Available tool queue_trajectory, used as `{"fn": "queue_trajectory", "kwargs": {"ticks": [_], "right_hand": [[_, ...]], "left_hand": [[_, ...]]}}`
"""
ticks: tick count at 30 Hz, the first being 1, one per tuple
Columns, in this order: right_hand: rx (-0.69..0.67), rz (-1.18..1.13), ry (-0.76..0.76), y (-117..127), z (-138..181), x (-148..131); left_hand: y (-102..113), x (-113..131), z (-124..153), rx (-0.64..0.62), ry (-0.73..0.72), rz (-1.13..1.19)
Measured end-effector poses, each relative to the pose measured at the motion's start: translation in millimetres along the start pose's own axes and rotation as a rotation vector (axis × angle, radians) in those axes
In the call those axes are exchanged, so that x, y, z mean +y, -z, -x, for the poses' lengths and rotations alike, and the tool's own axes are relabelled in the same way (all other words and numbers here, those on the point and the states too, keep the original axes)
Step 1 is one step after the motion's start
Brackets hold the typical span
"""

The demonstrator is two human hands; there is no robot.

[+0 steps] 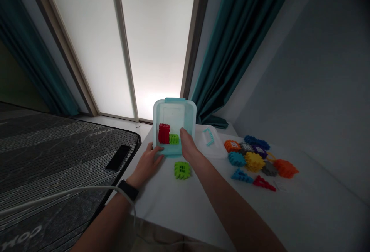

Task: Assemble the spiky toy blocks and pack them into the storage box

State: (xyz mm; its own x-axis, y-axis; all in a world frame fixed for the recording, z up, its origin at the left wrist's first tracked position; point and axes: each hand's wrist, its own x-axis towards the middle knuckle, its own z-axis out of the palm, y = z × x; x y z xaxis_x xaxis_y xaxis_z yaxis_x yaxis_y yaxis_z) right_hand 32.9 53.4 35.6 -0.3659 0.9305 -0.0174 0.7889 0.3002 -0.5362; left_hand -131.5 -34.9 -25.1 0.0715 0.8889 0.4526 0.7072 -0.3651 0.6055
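Observation:
A clear storage box (pixel 189 115) with a turquoise rim stands on the white table. Inside it, a red block stack (pixel 164 134) sits left of light-green interlocking blocks (pixel 174 139). My left hand (pixel 148 163), with a dark watch on its wrist, holds the box's near left corner, its thumb and fingers apart around the rim. My right hand (pixel 187 144) reaches in over the box's right side, close to the green blocks. Its fingers are mostly hidden, and whether they hold anything does not show. A light-green square block (pixel 182 170) lies on the table in front of the box.
The clear lid (pixel 218 149) with a turquoise handle (pixel 208 137) lies right of the box. Farther right are several coloured blocks, among them a yellow block (pixel 254 162). A dark phone (pixel 118 158) rests on the mattress (pixel 72 155) at left. A white cable (pixel 86 188) crosses my left wrist.

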Motion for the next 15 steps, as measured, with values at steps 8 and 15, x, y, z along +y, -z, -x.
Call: {"fn": "queue_trajectory", "kwargs": {"ticks": [8,15], "right_hand": [[0.031,-0.344,0.018,8.1,73.2,16.9],[0.084,-0.497,0.203,7.6,120.6,40.9]], "left_hand": [[1.3,1.9,1.1,-0.016,-0.028,-0.035],[0.2,0.6,0.7,-0.020,-0.028,-0.051]]}}
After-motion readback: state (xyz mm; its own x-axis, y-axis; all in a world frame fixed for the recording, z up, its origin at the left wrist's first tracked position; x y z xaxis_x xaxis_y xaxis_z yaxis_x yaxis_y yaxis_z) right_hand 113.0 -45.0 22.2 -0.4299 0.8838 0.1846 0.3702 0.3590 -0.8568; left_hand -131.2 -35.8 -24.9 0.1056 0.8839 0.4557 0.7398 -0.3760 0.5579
